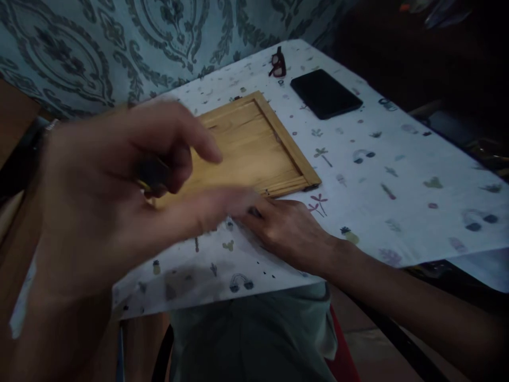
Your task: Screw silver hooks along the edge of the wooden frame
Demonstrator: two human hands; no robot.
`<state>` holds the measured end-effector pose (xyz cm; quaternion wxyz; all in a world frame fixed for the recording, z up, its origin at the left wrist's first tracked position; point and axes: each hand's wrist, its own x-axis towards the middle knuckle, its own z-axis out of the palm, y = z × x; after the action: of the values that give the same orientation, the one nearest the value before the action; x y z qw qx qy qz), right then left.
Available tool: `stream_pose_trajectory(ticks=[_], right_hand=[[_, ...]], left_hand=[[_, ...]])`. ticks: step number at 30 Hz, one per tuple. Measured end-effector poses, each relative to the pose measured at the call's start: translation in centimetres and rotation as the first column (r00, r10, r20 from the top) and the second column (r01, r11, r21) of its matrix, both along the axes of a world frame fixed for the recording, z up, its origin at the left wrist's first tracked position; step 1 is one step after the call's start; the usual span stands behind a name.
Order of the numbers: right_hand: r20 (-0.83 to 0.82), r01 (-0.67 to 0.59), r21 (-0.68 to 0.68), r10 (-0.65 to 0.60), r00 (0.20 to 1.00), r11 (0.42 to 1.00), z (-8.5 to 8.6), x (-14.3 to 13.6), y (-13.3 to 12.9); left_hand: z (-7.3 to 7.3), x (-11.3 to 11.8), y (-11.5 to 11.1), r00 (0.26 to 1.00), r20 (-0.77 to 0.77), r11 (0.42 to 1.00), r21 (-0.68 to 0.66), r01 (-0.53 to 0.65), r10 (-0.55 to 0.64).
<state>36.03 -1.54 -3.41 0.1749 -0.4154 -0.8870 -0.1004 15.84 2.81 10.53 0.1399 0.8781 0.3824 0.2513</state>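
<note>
Close to the camera, my left hand [119, 180] is raised, blurred, with thumb and index finger apart. Its other fingers curl around a small dark object with a yellow edge [153, 172], whose kind I cannot make out. Behind it on the table lies a shallow framed wooden panel [242, 143], its left part covered by the hand. My right hand [286, 231] rests at the panel's near edge. The left thumb hides part of its fingertips, so whether it grips anything does not show.
A patterned white cloth [374, 207] covers the table. Beyond the panel lie a black tablet-like device [326, 94] and dark red glasses [278, 62]. Patterned fabric [175, 32] rises behind the table's far left edge.
</note>
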Motion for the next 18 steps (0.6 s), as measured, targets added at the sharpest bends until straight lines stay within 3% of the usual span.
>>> stream_pose_trajectory(ticks=[3, 5, 9, 18], right_hand=[[-0.008, 0.001, 0.003, -0.001, 1.000, 1.000, -0.1, 0.0, 0.0], [-0.006, 0.006, 0.003, -0.006, 1.000, 1.000, -0.1, 0.0, 0.0], [-0.006, 0.004, 0.008, -0.004, 1.000, 1.000, 0.0, 0.0, 0.0], [-0.028, 0.005, 0.031, -0.004, 1.000, 1.000, -0.2, -0.2, 0.0]], left_hand=[[-1.7, -2.2, -0.5, 0.900, -0.435, 0.987, 0.137, 0.088, -0.020], [-3.4, -3.1, -0.6, 0.842, -0.540, 0.980, 0.172, 0.102, 0.007], [-5.5, -3.5, -0.4, 0.803, -0.596, 0.989, 0.130, 0.075, 0.018], [-6.9, -2.7, -0.5, 0.822, -0.569, 1.000, 0.023, 0.016, 0.000]])
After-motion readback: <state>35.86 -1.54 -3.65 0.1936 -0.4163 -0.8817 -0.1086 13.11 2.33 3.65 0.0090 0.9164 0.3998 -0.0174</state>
